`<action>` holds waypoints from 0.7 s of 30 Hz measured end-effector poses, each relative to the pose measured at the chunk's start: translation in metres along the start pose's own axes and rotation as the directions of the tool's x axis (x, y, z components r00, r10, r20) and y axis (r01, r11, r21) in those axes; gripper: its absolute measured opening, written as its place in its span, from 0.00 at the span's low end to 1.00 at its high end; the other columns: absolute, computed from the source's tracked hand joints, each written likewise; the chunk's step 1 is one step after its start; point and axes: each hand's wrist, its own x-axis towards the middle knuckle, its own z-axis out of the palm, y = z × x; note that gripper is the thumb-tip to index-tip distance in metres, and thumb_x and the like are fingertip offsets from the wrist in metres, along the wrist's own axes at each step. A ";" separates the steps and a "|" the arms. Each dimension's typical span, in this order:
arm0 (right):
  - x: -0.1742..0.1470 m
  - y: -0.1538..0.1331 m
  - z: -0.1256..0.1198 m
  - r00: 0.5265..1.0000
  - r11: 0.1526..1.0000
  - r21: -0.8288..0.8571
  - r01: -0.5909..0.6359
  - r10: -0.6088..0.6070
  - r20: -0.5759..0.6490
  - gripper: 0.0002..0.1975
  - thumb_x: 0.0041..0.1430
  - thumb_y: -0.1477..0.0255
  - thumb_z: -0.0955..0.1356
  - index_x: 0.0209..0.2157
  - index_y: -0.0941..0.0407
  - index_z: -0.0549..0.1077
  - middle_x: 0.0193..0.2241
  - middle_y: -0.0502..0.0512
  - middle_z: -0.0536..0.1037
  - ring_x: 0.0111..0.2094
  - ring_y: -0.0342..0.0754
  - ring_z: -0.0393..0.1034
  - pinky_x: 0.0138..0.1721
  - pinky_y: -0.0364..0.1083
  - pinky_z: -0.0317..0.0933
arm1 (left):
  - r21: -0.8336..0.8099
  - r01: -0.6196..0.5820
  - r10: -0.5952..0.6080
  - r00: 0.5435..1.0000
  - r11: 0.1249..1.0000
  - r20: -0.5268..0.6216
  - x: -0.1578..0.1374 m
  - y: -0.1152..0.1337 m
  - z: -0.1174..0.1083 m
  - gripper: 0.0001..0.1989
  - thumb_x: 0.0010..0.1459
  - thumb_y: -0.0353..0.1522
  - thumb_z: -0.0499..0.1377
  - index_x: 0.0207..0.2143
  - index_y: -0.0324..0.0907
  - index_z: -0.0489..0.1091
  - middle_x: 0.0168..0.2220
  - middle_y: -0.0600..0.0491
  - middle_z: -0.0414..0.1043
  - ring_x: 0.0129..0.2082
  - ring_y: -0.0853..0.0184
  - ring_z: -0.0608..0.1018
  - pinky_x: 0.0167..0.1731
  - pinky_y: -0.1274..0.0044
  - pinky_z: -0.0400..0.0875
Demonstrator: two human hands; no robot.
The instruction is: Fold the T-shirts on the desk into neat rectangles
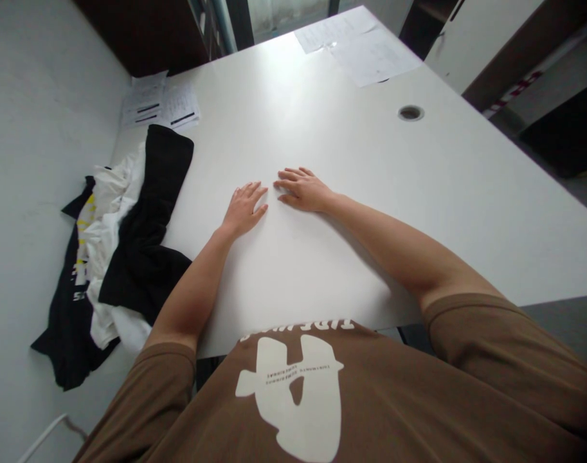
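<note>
Both of my hands rest palm down on a white table (293,270), a small gap between them. My left hand (245,209) lies flat with its fingers apart and nothing in it. Just to its right, my right hand (303,189) is also flat, fingers spread, holding nothing. Left of my left forearm is a heap of clothes: a crumpled black garment (153,206) on top, a white garment (114,212) beside it, and a black garment with white and yellow print (74,308) hanging over the table's left edge.
Printed papers (165,103) lie at the far left corner, and more paper sheets (358,48) at the far end. A round cable hole (411,113) is set into the tabletop at the right. A wall (33,128) borders the left side. A white cable (45,437) shows at lower left.
</note>
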 end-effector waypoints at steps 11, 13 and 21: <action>0.000 0.002 0.003 1.000 1.000 0.004 -0.003 0.003 -0.012 0.27 0.73 0.57 0.66 0.68 0.51 0.72 0.71 0.60 0.66 0.73 0.64 0.55 0.71 0.67 0.45 | -0.005 0.004 -0.004 1.000 1.000 0.008 -0.001 0.001 -0.001 0.28 0.72 0.40 0.52 0.71 0.45 0.63 0.77 0.48 0.55 0.77 0.55 0.57 0.77 0.55 0.47; 0.000 0.000 0.002 1.000 1.000 -0.001 -0.003 0.003 -0.003 0.27 0.73 0.57 0.66 0.68 0.50 0.72 0.72 0.60 0.66 0.73 0.64 0.55 0.71 0.68 0.45 | -0.003 0.006 -0.006 1.000 1.000 0.010 -0.001 0.002 -0.002 0.28 0.72 0.40 0.52 0.71 0.45 0.63 0.77 0.48 0.55 0.77 0.55 0.57 0.77 0.55 0.47; 0.000 -0.003 -0.001 1.000 1.000 -0.014 -0.009 0.009 0.001 0.26 0.74 0.57 0.66 0.68 0.51 0.73 0.72 0.60 0.65 0.73 0.63 0.55 0.72 0.67 0.46 | 0.008 0.001 -0.001 1.000 1.000 0.000 -0.002 -0.001 0.001 0.27 0.73 0.41 0.52 0.71 0.46 0.63 0.77 0.49 0.55 0.77 0.55 0.57 0.77 0.55 0.47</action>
